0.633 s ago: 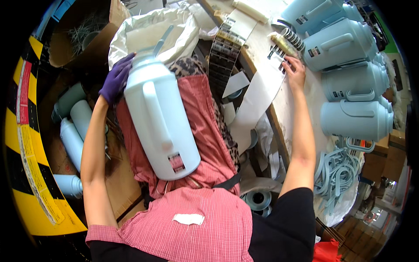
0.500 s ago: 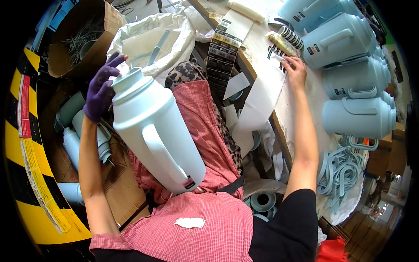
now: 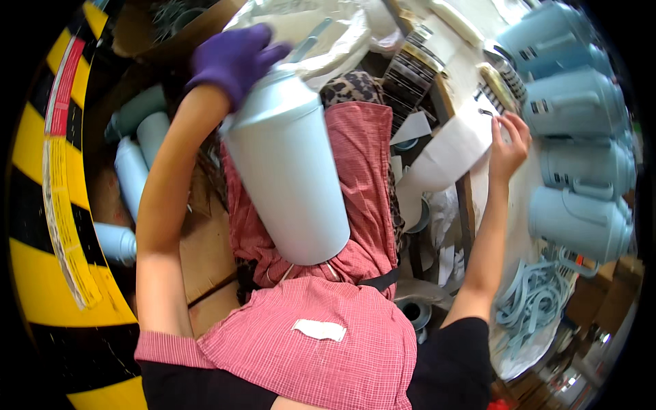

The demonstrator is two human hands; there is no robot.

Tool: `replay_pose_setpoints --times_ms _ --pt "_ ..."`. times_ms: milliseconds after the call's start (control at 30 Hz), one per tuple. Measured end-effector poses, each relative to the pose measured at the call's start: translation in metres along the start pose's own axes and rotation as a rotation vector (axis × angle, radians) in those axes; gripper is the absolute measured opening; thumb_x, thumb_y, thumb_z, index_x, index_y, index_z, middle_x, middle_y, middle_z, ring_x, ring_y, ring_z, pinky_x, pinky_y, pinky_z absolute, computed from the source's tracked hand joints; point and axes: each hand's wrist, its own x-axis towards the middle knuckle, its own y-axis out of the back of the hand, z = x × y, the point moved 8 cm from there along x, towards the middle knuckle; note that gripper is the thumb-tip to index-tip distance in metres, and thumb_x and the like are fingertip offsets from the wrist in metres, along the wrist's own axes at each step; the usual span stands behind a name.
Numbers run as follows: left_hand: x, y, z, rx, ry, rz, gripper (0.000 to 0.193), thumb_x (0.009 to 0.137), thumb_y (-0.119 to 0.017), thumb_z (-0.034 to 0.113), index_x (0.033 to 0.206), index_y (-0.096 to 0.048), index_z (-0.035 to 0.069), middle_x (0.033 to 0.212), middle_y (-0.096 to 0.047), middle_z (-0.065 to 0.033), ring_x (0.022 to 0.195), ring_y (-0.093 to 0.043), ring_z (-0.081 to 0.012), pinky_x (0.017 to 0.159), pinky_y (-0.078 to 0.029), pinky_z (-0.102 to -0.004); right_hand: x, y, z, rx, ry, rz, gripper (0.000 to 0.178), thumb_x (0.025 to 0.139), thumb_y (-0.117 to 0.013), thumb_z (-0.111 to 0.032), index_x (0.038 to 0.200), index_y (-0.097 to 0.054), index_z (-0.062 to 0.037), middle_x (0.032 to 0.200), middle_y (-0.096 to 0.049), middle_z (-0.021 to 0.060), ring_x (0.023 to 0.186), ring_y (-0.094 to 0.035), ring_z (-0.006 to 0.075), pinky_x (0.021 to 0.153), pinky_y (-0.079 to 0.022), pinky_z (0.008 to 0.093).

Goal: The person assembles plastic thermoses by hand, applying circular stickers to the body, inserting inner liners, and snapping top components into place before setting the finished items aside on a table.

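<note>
A pale blue vacuum flask body point(image 3: 294, 178) leans across my lap, its neck away from me. Its smooth side faces up and its handle is out of sight. My purple-gloved left hand point(image 3: 236, 61) is closed over the flask's neck, slightly blurred. Over the table at the right, my bare right hand point(image 3: 511, 142) has thumb and forefinger pinched together. A small dark label point(image 3: 485, 111) shows right at those fingertips, above a white strip of label backing point(image 3: 454, 154) that hangs over the table edge. The fingers partly hide how the label is gripped.
Several finished blue flasks point(image 3: 577, 102) line the table's right side. Below them lies a pile of blue handle straps point(image 3: 533, 301). A white sack point(image 3: 348, 34) stands beyond my knees. Loose flasks point(image 3: 133, 167) lie at left, beside a yellow-black striped barrier point(image 3: 51, 273).
My left hand has turned the flask, so its handle and lower label no longer show. My right hand has drawn back slightly from the label strip, with a small dark label at its fingertips.
</note>
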Motion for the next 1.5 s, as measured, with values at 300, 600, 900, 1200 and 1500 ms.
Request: replay_pose_setpoints --times_ms 300,600,900,1200,1500 --pt "-0.069 -0.026 -0.018 -1.213 -0.007 0.471 0.035 0.100 -0.064 0.032 0.106 -0.068 -0.002 0.093 -0.070 -0.0087 0.081 -0.065 -0.0167 0.077 -0.051 -0.0302 -0.069 -0.022 -0.215 1.300 -0.601 -0.593 0.015 0.075 -0.081 0.006 0.088 -0.076 0.0014 0.114 -0.063 0.0088 0.109 -0.059 0.0181 0.096 -0.045 0.0302" --pt "-0.148 -0.020 0.013 -1.067 -0.056 0.371 0.025 0.086 -0.072 0.032 0.095 -0.072 0.008 0.117 -0.065 -0.0117 0.114 -0.056 -0.0294 0.102 -0.039 -0.0414 -0.079 -0.079 -0.277 1.481 -0.783 -0.521 0.012 0.081 -0.084 -0.006 0.090 -0.078 -0.0010 0.121 -0.059 0.0060 0.118 -0.052 0.0178 0.104 -0.038 0.0333" --pt "-0.121 -0.032 -0.003 -0.488 0.033 0.524 0.019 0.078 -0.072 0.028 0.079 -0.069 0.009 0.100 -0.060 -0.0074 0.104 -0.050 -0.0305 0.091 -0.038 -0.0437 -0.075 -0.112 -0.282 1.184 -0.702 -0.526 0.010 0.080 -0.084 -0.006 0.085 -0.076 -0.0005 0.122 -0.055 0.0058 0.111 -0.053 0.0127 0.092 -0.041 0.0269" --pt "-0.121 -0.029 0.002 -0.331 0.062 0.536 0.019 0.076 -0.073 0.030 0.077 -0.069 0.012 0.100 -0.056 -0.0066 0.109 -0.047 -0.0311 0.091 -0.036 -0.0469 -0.076 -0.119 -0.280 1.191 -0.726 -0.543 0.013 0.079 -0.085 -0.012 0.084 -0.077 -0.0019 0.117 -0.056 0.0057 0.115 -0.052 0.0191 0.103 -0.038 0.0341" --pt "-0.119 -0.041 -0.010 -0.201 0.111 0.356 0.022 0.081 -0.071 0.033 0.081 -0.070 0.012 0.096 -0.061 -0.0060 0.101 -0.054 -0.0292 0.086 -0.041 -0.0470 -0.084 -0.132 -0.273 1.089 -0.742 -0.597 0.041 0.079 -0.086 -0.015 0.113 -0.066 -0.0037 0.114 -0.049 0.0039 0.106 -0.052 0.0154 0.093 -0.044 0.0291"
